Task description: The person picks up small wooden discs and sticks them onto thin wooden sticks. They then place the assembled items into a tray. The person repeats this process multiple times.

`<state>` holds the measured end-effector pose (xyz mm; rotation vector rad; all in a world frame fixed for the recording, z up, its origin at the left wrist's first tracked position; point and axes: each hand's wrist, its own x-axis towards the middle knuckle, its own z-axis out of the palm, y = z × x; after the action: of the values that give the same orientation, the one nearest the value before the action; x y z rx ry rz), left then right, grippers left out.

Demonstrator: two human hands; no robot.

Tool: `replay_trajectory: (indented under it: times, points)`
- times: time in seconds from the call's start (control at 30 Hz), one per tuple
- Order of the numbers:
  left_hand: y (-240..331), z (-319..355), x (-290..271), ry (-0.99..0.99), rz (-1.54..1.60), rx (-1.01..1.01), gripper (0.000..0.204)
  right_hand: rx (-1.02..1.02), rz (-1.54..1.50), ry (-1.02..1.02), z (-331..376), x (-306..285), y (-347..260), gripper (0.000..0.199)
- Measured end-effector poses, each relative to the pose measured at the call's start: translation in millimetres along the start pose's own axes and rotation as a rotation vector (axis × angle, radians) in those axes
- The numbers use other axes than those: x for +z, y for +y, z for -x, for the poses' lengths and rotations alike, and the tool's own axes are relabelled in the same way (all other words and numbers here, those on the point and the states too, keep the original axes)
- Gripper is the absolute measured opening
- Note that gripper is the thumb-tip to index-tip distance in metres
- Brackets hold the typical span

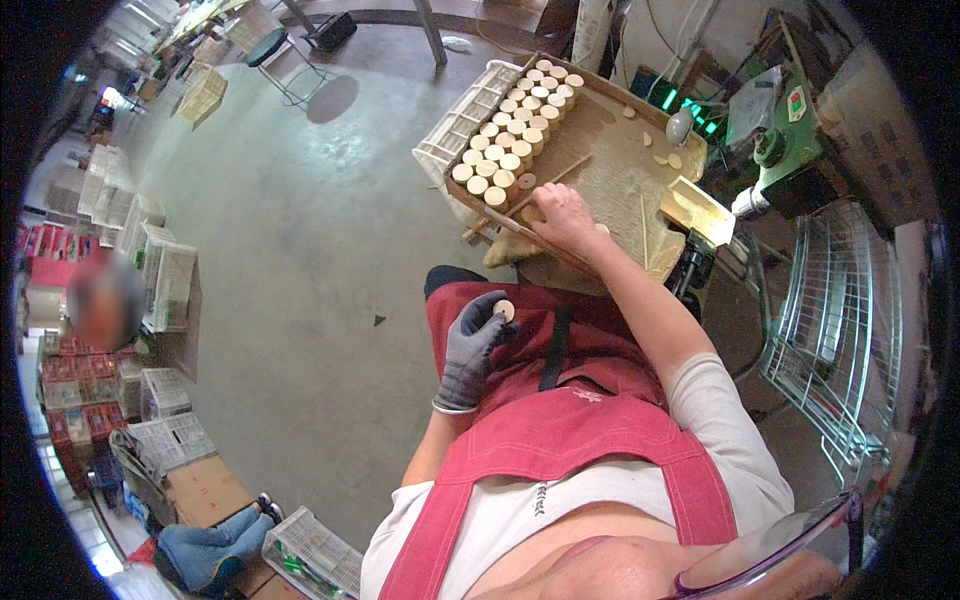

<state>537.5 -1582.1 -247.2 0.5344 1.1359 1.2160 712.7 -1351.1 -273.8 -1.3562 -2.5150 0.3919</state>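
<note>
My left hand (468, 350), in a grey glove, is closed around a small round wooden disc (504, 310) with a dark mark near its rim, held just above my red apron. My bare right hand (567, 217) is at the near edge of a shallow wooden tray (620, 150). Its fingers curl downward there, and what lies under the fingertips is mostly hidden. Beside them is a loose disc (526, 181) with a small hole. Several stacks of pale wooden discs (507, 141) stand in rows along the tray's left side.
Thin wooden sticks (560, 178) and scattered discs lie in the tray. To its right is a green machine (800, 125) with a chuck-like end. A wire rack (840, 330) stands at my right. White crates (168, 280) line the left, near another person. A stool (268, 48) stands far off.
</note>
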Motion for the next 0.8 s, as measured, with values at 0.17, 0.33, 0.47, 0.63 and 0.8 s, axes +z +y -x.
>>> replay_trajectory:
  times: [0.17,0.33,0.47,0.63,0.8]
  points:
    - [-2,-2,3,0.049,0.021,0.031,0.033,0.04,-0.176,0.139,14,-12,16,0.028]
    - [13,-9,22,0.076,0.013,0.124,0.032,-0.058,-0.453,0.181,78,-69,-38,0.024]
    - [22,-15,52,-0.01,-0.029,0.21,0.03,-0.164,-0.518,0.182,128,-73,-64,0.026]
    - [4,-9,69,-0.052,-0.238,0.235,0.03,-0.16,-0.468,0.227,163,-78,-64,0.031]
    - [-12,1,83,-0.134,-0.171,0.079,0.03,-0.137,-0.546,0.273,191,-70,-60,0.035]
